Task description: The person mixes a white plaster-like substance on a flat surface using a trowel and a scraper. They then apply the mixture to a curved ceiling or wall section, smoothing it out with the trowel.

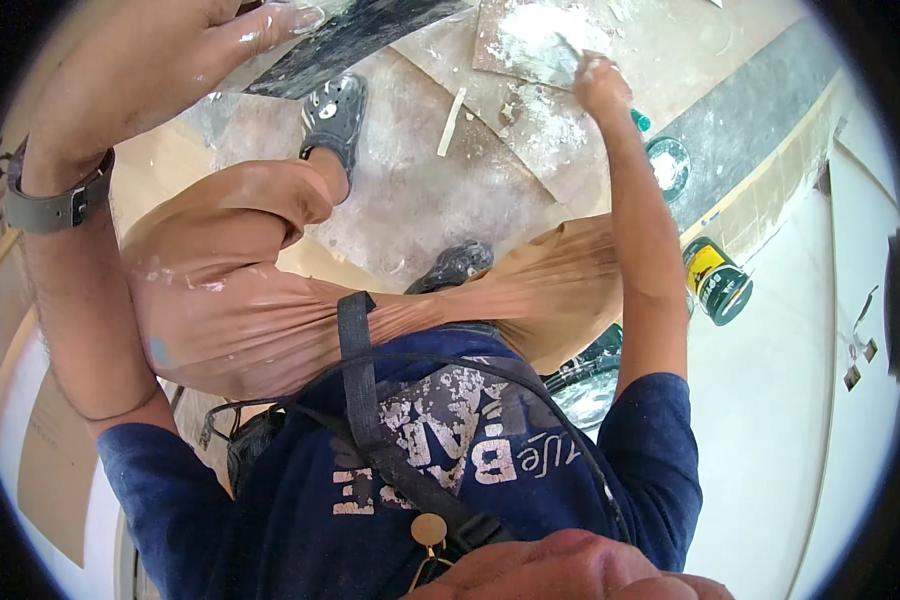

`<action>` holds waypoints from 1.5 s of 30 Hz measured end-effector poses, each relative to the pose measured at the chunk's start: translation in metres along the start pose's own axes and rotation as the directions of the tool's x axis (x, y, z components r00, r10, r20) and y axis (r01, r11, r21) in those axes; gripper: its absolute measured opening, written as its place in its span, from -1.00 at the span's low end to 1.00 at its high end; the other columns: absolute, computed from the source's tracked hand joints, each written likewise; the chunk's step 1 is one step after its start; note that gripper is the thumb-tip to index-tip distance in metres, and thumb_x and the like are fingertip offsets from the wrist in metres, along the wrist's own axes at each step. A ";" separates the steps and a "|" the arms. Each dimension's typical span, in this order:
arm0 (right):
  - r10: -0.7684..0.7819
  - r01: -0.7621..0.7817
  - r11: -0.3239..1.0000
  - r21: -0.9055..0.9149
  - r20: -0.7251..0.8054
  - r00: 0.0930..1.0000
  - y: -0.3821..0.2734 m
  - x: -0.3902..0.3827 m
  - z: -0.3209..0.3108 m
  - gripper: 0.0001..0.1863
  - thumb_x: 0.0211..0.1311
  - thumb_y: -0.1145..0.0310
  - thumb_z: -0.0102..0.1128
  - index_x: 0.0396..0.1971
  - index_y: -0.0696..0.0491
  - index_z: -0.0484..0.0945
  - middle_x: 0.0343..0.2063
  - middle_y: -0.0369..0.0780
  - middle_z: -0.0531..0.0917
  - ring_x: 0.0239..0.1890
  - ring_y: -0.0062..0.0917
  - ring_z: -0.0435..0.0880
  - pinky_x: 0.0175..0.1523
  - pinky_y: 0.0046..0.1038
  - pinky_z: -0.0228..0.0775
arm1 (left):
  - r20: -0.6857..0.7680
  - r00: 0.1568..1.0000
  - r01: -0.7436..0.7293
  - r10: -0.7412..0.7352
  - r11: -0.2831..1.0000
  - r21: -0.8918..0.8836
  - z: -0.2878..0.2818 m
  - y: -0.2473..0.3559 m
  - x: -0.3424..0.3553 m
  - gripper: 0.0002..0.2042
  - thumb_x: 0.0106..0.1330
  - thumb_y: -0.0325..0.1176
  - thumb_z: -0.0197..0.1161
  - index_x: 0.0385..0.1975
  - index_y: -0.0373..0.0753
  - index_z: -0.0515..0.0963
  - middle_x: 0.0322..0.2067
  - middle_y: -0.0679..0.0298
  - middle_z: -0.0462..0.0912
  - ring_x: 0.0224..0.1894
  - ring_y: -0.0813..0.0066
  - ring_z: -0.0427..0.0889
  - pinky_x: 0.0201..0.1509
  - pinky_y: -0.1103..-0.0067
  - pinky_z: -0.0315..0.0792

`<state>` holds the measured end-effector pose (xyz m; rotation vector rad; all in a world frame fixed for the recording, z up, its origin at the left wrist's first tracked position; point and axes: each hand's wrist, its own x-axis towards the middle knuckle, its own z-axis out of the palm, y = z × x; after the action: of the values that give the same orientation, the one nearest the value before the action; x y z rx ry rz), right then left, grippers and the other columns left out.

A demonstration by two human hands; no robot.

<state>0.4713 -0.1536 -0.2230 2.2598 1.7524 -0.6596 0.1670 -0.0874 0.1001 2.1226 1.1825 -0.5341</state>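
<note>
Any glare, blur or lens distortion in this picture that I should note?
Head view: dark corners frame the round fisheye image, and the long edges by the white surface at right bow; head view: the white powder looks close to washed out; head view: the right hand looks soft, its finger detail hard to make out.

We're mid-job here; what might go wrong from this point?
The white powdery heap beside the thin grey tool in the right hand might scatter. The round green container close beside the right forearm may get knocked. The white-dusted brown floor covering near the dark grey perforated clog could make footing slippery.
</note>
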 end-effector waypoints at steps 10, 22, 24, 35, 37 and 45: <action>-0.052 0.054 0.998 0.032 -0.054 0.997 0.008 0.003 0.015 -0.67 0.05 0.34 -0.11 -0.12 -0.07 0.41 -0.14 -0.14 0.47 -0.05 -0.31 0.46 -0.06 -0.30 0.38 | -0.095 0.947 -0.312 0.307 0.949 -0.043 0.030 -0.027 0.018 -0.77 0.22 -0.36 -0.01 -0.22 -0.37 0.38 -0.38 0.05 0.49 -0.35 0.24 0.45 -0.21 0.48 0.31; -0.162 0.162 0.987 -0.009 -0.047 0.986 0.006 0.025 0.012 -0.66 0.13 0.35 -0.29 -0.16 0.02 0.45 -0.24 -0.05 0.54 -0.19 -0.25 0.54 -0.06 -0.29 0.36 | -0.166 0.965 -0.227 0.203 0.963 -0.144 0.171 -0.021 0.152 -0.76 0.16 -0.32 0.00 -0.31 -0.39 0.37 -0.40 -0.09 0.50 -0.27 -0.07 0.45 -0.20 0.27 0.33; -0.206 0.207 0.978 0.016 -0.024 0.978 0.004 0.002 -0.010 -0.66 0.15 0.34 -0.31 -0.17 0.06 0.45 -0.24 -0.04 0.54 -0.18 -0.24 0.53 -0.06 -0.29 0.36 | -0.309 0.949 -0.154 0.066 0.950 -0.271 0.187 -0.031 0.176 -0.75 0.16 -0.31 -0.01 -0.31 -0.39 0.37 -0.37 -0.11 0.50 -0.25 -0.06 0.46 -0.18 0.28 0.33; 0.096 -0.298 0.057 0.953 0.292 0.951 0.148 0.019 0.098 -0.64 0.04 0.31 0.08 -0.15 0.15 0.42 -0.32 -0.28 0.55 -0.32 -0.51 0.52 -0.20 -0.47 0.36 | -0.472 0.857 -0.139 -0.209 0.788 -0.600 0.290 -0.038 0.285 -0.71 0.08 -0.28 0.01 -0.35 -0.42 0.38 -0.35 -0.15 0.50 -0.23 -0.05 0.48 -0.16 0.31 0.36; 0.039 -0.266 0.051 0.963 0.264 0.964 0.153 0.021 0.118 -0.65 0.05 0.35 0.07 -0.14 0.16 0.41 -0.31 -0.26 0.55 -0.33 -0.54 0.52 -0.24 -0.49 0.38 | -0.513 0.827 -0.182 -0.229 0.754 -0.631 0.302 -0.043 0.293 -0.72 0.08 -0.29 0.01 -0.35 -0.41 0.39 -0.35 -0.14 0.51 -0.22 -0.04 0.48 -0.16 0.32 0.36; 0.045 -0.133 0.625 0.769 0.135 0.990 0.087 0.044 0.136 -0.61 0.00 0.33 0.11 -0.15 0.18 0.40 -0.26 -0.16 0.54 -0.30 -0.47 0.53 -0.24 -0.48 0.38 | -0.501 0.836 -0.236 -0.223 0.679 -0.696 0.298 -0.032 0.300 -0.74 0.08 -0.32 0.03 -0.34 -0.41 0.39 -0.36 -0.10 0.53 -0.24 0.00 0.50 -0.16 0.36 0.36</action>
<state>0.5328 -0.1969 -0.3718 2.7090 1.4235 -1.7688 0.2814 -0.1055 -0.3080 1.5510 1.3738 0.5769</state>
